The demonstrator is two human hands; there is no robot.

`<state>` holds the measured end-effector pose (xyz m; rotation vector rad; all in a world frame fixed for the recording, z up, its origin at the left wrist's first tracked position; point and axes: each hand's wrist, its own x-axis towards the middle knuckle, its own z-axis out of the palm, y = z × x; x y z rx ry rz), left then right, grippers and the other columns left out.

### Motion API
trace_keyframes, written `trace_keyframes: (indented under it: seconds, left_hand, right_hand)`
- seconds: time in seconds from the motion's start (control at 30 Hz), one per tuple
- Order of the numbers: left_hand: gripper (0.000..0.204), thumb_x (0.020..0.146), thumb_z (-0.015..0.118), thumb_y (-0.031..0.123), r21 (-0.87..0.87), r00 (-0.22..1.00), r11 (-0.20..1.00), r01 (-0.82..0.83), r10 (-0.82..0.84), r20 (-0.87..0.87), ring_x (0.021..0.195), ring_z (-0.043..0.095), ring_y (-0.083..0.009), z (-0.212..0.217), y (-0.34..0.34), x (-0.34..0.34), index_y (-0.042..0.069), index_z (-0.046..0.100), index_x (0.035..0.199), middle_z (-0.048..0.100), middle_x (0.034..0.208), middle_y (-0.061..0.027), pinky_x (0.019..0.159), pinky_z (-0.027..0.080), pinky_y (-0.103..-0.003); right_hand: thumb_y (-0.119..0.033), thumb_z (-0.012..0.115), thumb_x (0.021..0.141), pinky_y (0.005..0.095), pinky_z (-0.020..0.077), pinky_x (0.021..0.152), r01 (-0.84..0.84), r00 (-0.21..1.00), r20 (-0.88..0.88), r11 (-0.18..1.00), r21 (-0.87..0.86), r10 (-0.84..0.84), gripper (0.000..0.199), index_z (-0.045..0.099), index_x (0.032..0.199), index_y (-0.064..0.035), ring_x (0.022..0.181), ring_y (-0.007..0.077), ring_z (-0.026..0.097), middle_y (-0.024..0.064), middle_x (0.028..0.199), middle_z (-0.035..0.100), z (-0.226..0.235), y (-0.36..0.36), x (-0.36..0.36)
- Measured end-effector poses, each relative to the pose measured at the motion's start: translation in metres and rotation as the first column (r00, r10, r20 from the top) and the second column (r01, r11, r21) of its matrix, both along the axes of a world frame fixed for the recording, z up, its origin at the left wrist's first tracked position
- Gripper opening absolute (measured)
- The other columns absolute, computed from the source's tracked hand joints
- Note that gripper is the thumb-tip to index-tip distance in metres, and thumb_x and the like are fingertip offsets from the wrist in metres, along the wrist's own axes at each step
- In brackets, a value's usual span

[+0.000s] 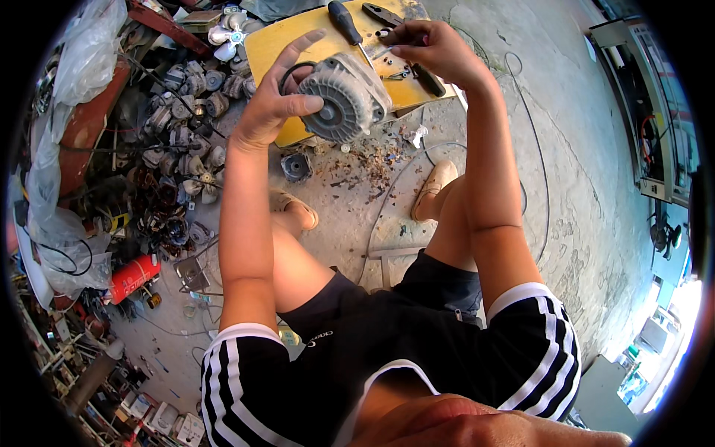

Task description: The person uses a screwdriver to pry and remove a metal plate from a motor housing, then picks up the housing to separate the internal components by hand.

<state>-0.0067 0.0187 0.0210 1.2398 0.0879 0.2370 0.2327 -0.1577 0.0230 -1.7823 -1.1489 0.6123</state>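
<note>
My left hand (pixel 277 104) grips a grey finned electric motor (pixel 341 100), its thumb on the round end face and its index finger stretched out past the housing. A dark cable loops between hand and motor. Over the table's far right part, my right hand (pixel 439 56) is closed in a pinch; what its fingertips hold is too small to make out. Between the hands, a dark-handled screwdriver (pixel 345 24) lies on the yellow tabletop (pixel 279 46), its shaft running toward the motor. Pliers (pixel 382 14), a second black handle (pixel 428 80) and several small screws (pixel 398 74) lie near my right hand.
To the left sits a heap of used motors (pixel 182 138), with a metal fan blade (pixel 229 36) at its far end. A red cylinder (pixel 134 279) lies nearer me. Under the table are debris (pixel 372 167) and a square motor cover (pixel 296 167). A cable (pixel 538 141) crosses the floor.
</note>
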Motion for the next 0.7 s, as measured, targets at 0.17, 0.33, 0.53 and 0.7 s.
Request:
trace_keyframes:
  seconds: [0.17,0.33,0.53,0.7]
  left_hand:
    - [0.093,0.073,0.085,0.015,-0.029,0.991,0.99,-0.136,0.136,0.011,0.108,0.063,-0.0144,-0.001,0.008,0.0,0.011,0.038,0.153,0.067,0.117,-0.0068,0.098,0.049,-0.029]
    - [0.077,0.08,0.082,0.013,-0.135,0.955,0.945,-0.297,0.296,-0.028,0.107,0.066,-0.0156,-0.011,0.018,0.002,0.01,0.044,0.147,0.069,0.114,-0.0073,0.094,0.052,-0.03]
    - [0.051,0.087,0.078,0.028,-0.264,0.917,0.883,-0.387,0.398,-0.014,0.109,0.067,-0.017,-0.012,0.033,-0.004,0.009,0.059,0.13,0.069,0.121,-0.0034,0.09,0.055,-0.034]
    - [0.052,0.085,0.08,0.033,-0.487,0.854,0.729,-0.48,0.516,-0.069,0.109,0.068,-0.0216,-0.018,0.057,-0.019,0.009,0.06,0.127,0.07,0.119,-0.0066,0.089,0.058,-0.039]
  right_hand:
    - [-0.012,0.07,0.09,0.0278,0.0522,0.079,0.114,0.948,0.317,0.953,-0.281,-0.019,0.025,0.073,0.113,-0.0019,0.082,0.0101,0.064,0.0046,0.091,0.074,-0.004,-0.004,0.005]
    - [-0.018,0.07,0.093,0.0276,0.0531,0.075,0.151,0.957,0.265,0.983,-0.107,-0.118,0.033,0.069,0.123,-0.0033,0.08,0.01,0.064,0.0071,0.091,0.074,-0.005,-0.008,0.012]
    - [-0.031,0.063,0.1,0.0205,0.0546,0.069,0.503,0.644,-0.761,0.792,0.344,-0.078,0.035,0.067,0.112,0.0025,0.074,0.0092,0.061,0.0068,0.095,0.066,0.072,-0.022,0.002]
    - [-0.056,0.051,0.102,0.0211,0.0518,0.064,0.387,0.885,-0.348,0.905,0.179,-0.31,0.056,0.067,0.097,-0.0022,0.077,0.012,0.071,0.009,0.089,0.075,0.048,-0.005,-0.012]
